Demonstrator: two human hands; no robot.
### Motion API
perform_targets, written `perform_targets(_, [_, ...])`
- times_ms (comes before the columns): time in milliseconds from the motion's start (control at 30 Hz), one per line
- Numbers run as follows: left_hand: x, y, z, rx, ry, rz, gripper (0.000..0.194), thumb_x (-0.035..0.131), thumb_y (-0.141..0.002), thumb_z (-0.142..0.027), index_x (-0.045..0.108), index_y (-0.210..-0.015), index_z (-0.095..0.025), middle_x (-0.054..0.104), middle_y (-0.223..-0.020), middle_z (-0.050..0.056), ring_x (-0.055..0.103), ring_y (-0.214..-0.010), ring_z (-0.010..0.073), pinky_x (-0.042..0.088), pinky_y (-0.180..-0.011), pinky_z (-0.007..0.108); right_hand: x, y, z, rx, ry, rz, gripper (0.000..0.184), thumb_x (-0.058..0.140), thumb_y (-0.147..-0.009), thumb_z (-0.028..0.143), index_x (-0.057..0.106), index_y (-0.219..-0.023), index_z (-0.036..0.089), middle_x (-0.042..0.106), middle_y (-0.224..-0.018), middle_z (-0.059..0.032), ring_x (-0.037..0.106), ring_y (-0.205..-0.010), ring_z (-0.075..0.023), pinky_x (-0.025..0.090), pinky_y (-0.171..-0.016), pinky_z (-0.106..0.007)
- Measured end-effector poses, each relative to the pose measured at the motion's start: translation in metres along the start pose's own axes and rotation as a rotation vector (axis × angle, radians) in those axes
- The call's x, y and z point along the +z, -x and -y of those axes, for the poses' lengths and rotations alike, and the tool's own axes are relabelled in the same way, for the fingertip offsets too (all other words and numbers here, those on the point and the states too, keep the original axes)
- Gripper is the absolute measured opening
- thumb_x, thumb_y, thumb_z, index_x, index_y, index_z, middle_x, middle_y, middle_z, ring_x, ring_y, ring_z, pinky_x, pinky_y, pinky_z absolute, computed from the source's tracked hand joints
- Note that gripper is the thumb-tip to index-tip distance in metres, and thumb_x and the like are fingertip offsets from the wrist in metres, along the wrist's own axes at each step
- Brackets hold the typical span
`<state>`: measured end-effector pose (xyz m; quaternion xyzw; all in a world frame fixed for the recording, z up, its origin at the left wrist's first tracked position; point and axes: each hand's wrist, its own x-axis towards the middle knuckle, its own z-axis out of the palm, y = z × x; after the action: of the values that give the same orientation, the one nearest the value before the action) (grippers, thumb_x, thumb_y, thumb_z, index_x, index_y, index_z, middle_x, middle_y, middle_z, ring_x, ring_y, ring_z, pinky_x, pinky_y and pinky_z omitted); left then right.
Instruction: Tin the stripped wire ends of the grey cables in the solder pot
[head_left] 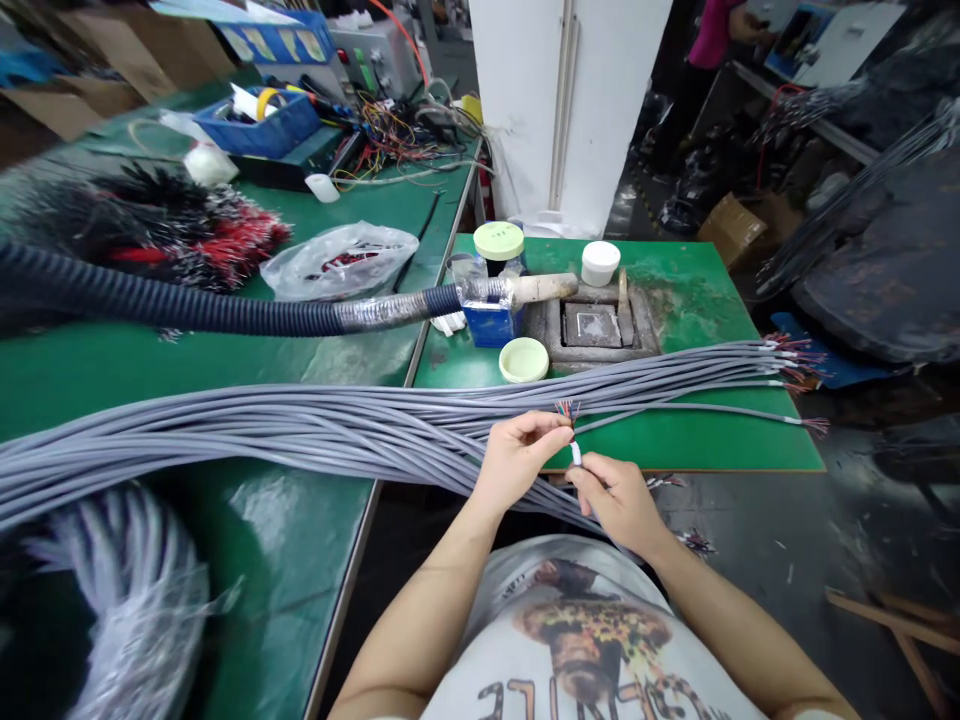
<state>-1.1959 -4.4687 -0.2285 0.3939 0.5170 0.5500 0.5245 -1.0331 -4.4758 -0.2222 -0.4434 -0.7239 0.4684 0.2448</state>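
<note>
My left hand (525, 450) pinches the thin coloured wires (568, 410) that fan out from the end of a grey cable. Just below, my right hand (615, 495) is closed on the same cable, near a short white section (576, 453) that shows between the two hands. Behind my hands a long bundle of grey cables (360, 410) runs across both tables. At the right, the cable ends (795, 360) show bare coloured wires. More cable ends (694, 542) hang below the table edge at my right.
A solder pot (600, 330) stands beyond the bundle, with a ribbed hose (285, 315) ending above it. Close by are a white jar (601, 262), a pale green lid (523, 360) and a blue box (491, 322). A wrapped cable coil (150, 610) lies at left. Another person (712, 50) stands far right.
</note>
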Motion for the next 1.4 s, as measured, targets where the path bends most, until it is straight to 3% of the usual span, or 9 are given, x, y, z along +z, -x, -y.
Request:
perform_targets(200, [0.009, 0.001, 0.002, 0.164, -0.193, -0.119, 0.018, 0.070, -0.075, -0.030, 0.063, -0.068, -0.015, 0.053, -0.054, -0.004, 0.042, -0.048, 0.0061, 0.036, -0.049, 0.019, -0.001, -0.001, -0.001, 0.015, -0.050, -0.008, 0.037, 0.048, -0.091, 0.031, 0.047, -0.056, 0.018, 0.052, -0.049, 0.0036, 0.046, -0.048, -0.0078, 0.035, -0.055, -0.022])
perform_targets(433, [0.017, 0.008, 0.021, 0.768, -0.392, -0.212, 0.005, 0.066, -0.078, -0.016, 0.061, -0.076, -0.018, 0.058, -0.062, -0.002, 0.051, -0.057, 0.0095, 0.043, -0.060, 0.024, -0.002, -0.011, -0.014, 0.238, -0.749, 0.100, 0.034, 0.054, -0.088, 0.042, 0.055, -0.065, 0.017, 0.053, -0.042, 0.0039, 0.040, -0.031, -0.0072, 0.033, -0.037, -0.021])
perform_targets(567, [0.019, 0.011, 0.025, 0.923, -0.464, -0.155, 0.012, 0.068, -0.076, -0.013, 0.064, -0.085, -0.020, 0.065, -0.073, 0.000, 0.059, -0.064, 0.0115, 0.047, -0.064, 0.027, -0.003, -0.020, -0.011, 0.238, -0.992, 0.082, 0.036, 0.056, -0.086, 0.044, 0.052, -0.062, 0.017, 0.044, -0.036, 0.0071, 0.033, -0.028, -0.0062, 0.037, -0.037, -0.022])
perform_targets(667, [0.022, 0.014, 0.028, 0.887, -0.385, -0.146, 0.015, 0.069, -0.076, -0.013, 0.065, -0.088, -0.020, 0.064, -0.073, 0.001, 0.060, -0.065, 0.0118, 0.049, -0.064, 0.027, -0.004, -0.026, -0.007, 0.231, -0.967, 0.046, 0.031, 0.061, -0.082, 0.044, 0.057, -0.069, 0.017, 0.042, -0.035, 0.0086, 0.032, -0.028, -0.0064, 0.034, -0.036, -0.021])
perform_targets(800, [0.030, 0.017, 0.029, 0.647, -0.112, -0.183, 0.007, 0.068, -0.077, -0.014, 0.064, -0.080, -0.019, 0.059, -0.068, -0.001, 0.058, -0.060, 0.0096, 0.049, -0.057, 0.023, -0.005, -0.029, -0.003, 0.172, -0.903, -0.030, 0.029, 0.065, -0.079, 0.039, 0.055, -0.063, 0.018, 0.044, -0.037, 0.0069, 0.039, -0.034, -0.0076, 0.036, -0.042, -0.023])
perform_targets(900, [0.038, 0.016, 0.026, 0.443, 0.206, -0.110, 0.004, 0.065, -0.080, -0.016, 0.061, -0.080, -0.017, 0.057, -0.069, -0.003, 0.058, -0.049, 0.0074, 0.048, -0.046, 0.020, -0.005, -0.030, 0.000, 0.145, -0.946, -0.074, 0.028, 0.066, -0.078, 0.035, 0.052, -0.060, 0.019, 0.045, -0.038, 0.0065, 0.039, -0.037, -0.0080, 0.037, -0.045, -0.023])
perform_targets(1000, [0.044, 0.013, 0.021, 0.370, 0.378, -0.047, 0.005, 0.064, -0.082, -0.017, 0.059, -0.081, -0.017, 0.057, -0.066, -0.004, 0.060, -0.047, 0.0076, 0.048, -0.044, 0.018, -0.007, -0.033, 0.002, 0.143, -0.947, -0.113, 0.026, 0.067, -0.075, 0.035, 0.052, -0.062, 0.019, 0.044, -0.039, 0.0063, 0.040, -0.039, -0.0089, 0.037, -0.047, -0.024])
perform_targets(1267, [0.037, 0.009, 0.023, 0.451, 0.211, -0.100, 0.009, 0.068, -0.079, -0.023, 0.062, -0.076, -0.017, 0.059, -0.065, -0.001, 0.058, -0.057, 0.0100, 0.048, -0.056, 0.023, -0.019, -0.042, -0.001, 0.120, -0.781, 0.015, 0.023, 0.074, -0.064, 0.030, 0.054, -0.068, 0.019, 0.051, -0.059, 0.0030, 0.047, -0.056, -0.0115, 0.040, -0.058, -0.026])
perform_targets(1400, [0.033, 0.007, 0.027, 0.476, 0.102, -0.179, 0.009, 0.069, -0.077, -0.025, 0.065, -0.074, -0.017, 0.058, -0.065, 0.000, 0.053, -0.062, 0.0112, 0.045, -0.062, 0.026, -0.015, -0.046, 0.004, 0.087, -0.787, -0.063, 0.022, 0.069, -0.070, 0.033, 0.051, -0.068, 0.020, 0.046, -0.067, 0.0015, 0.043, -0.061, -0.0120, 0.040, -0.061, -0.026])
